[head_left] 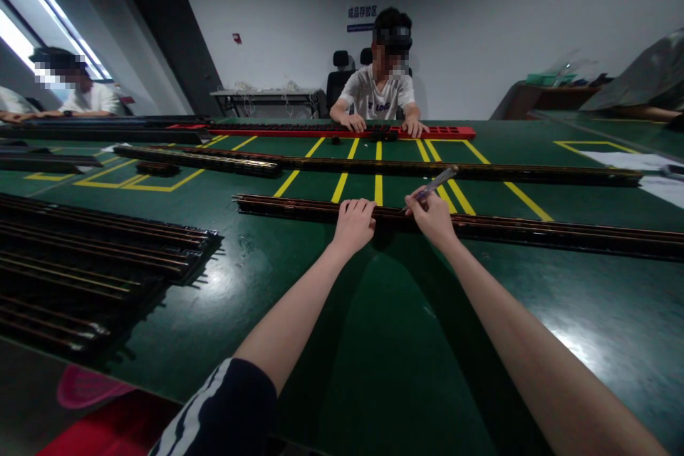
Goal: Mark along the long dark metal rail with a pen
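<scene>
A long black rail [534, 229] with thin copper-coloured strips along it lies across the green table in front of me. My left hand [355, 224] grips it near its left part, fingers curled over the far edge. Farther right, my right hand [432, 216] is closed around a slim pen-like tool [439, 180] with a translucent barrel. The tool slants up to the right, its lower end near the rail; whether the tip touches cannot be made out.
Several similar rails [107, 242] lie side by side at left. Another long rail [454, 169] crosses beyond mine. Across the table, a person [382, 89] has both hands at a red rail [446, 132]. Yellow tape lines [379, 178] mark the green table [331, 342]. White papers [662, 189] lie at right.
</scene>
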`<state>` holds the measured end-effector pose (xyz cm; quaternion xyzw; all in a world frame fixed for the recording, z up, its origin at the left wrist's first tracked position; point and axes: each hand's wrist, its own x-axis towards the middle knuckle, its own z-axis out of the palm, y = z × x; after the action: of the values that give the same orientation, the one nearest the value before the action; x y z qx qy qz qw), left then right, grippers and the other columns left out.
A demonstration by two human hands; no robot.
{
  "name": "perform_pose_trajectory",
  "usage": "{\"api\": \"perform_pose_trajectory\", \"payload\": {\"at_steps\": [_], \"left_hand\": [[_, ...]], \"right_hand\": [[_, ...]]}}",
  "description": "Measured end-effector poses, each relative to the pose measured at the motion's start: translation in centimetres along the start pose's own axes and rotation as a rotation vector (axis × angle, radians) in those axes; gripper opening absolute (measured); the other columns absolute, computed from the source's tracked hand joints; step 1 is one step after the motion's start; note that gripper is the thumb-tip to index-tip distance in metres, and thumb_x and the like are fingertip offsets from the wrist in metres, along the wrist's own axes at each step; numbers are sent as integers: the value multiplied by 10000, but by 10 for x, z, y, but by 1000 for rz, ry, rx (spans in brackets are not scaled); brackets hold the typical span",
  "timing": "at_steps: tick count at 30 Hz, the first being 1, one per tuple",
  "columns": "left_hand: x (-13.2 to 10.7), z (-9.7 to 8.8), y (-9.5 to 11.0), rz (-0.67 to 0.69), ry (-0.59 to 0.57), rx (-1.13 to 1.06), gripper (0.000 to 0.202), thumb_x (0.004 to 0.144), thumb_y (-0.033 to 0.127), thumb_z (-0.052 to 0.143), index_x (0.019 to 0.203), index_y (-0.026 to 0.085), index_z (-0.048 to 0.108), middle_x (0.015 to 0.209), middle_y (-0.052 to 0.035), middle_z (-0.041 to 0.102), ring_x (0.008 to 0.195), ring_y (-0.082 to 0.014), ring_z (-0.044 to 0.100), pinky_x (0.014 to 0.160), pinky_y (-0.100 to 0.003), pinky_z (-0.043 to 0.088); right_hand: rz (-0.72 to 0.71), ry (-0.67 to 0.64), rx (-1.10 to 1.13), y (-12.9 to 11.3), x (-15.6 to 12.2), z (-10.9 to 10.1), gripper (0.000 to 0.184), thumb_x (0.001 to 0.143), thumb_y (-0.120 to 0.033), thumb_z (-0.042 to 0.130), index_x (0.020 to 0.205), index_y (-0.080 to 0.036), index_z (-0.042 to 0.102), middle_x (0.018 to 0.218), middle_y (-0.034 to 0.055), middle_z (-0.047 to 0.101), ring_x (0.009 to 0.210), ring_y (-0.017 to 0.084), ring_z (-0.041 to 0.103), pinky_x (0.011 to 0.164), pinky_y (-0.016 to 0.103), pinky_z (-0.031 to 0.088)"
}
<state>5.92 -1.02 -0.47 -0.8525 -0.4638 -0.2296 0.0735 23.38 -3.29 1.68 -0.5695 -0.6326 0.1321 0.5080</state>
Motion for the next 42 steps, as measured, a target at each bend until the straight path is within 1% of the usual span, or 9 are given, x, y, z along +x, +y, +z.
{"api": "perform_pose_trajectory", "payload": {"at_steps": [5,14,23,29,33,37,42], "left_hand": [[0,0,0,-4,-1,8,347,849,177,429,1174,179,549,1185,-64,616,1124,-214,516,1023,-389,337],[0,-2,0,-2,-17,-17,353,860,182,414,1186,164,547,1197,-70,611,1135,-211,513,1034,-399,339],[0,-3,0,-4,-36,5,363,856,168,429,1200,202,540,1217,-64,603,1156,-213,513,1039,-411,354],[0,-1,1,-2,-24,16,359,862,175,412,1197,181,540,1216,-70,604,1142,-218,511,1027,-408,349],[0,0,3,-12,-6,60,357,860,171,403,1189,191,539,1212,-67,604,1139,-228,506,1021,-405,334],[0,0,5,-19,-21,60,364,851,163,412,1193,189,535,1225,-67,600,1141,-230,503,1025,-417,332],[0,1,5,-15,-2,53,357,847,168,428,1184,176,544,1216,-80,607,1136,-239,509,1041,-436,327]], "right_hand": [[15,2,2,-1,0,0,296,820,-478,542,756,-189,528,598,35,613,556,189,597,578,326,482],[-6,-10,12,1,-1,0,324,830,-508,519,773,-189,534,625,40,622,561,186,596,548,319,484],[-6,-2,6,1,-1,0,346,829,-535,513,774,-194,537,624,34,618,591,190,612,582,325,489],[-1,-5,23,-1,-1,1,333,830,-520,510,772,-194,538,621,34,617,584,190,603,578,324,482],[-8,15,22,0,0,1,311,828,-498,519,760,-194,529,599,28,613,580,192,603,600,327,482],[2,12,13,0,0,2,301,832,-485,518,760,-193,531,607,31,620,584,189,606,596,317,475],[16,22,8,-2,-1,1,317,832,-502,520,763,-192,536,614,35,618,577,185,598,573,308,466]]}}
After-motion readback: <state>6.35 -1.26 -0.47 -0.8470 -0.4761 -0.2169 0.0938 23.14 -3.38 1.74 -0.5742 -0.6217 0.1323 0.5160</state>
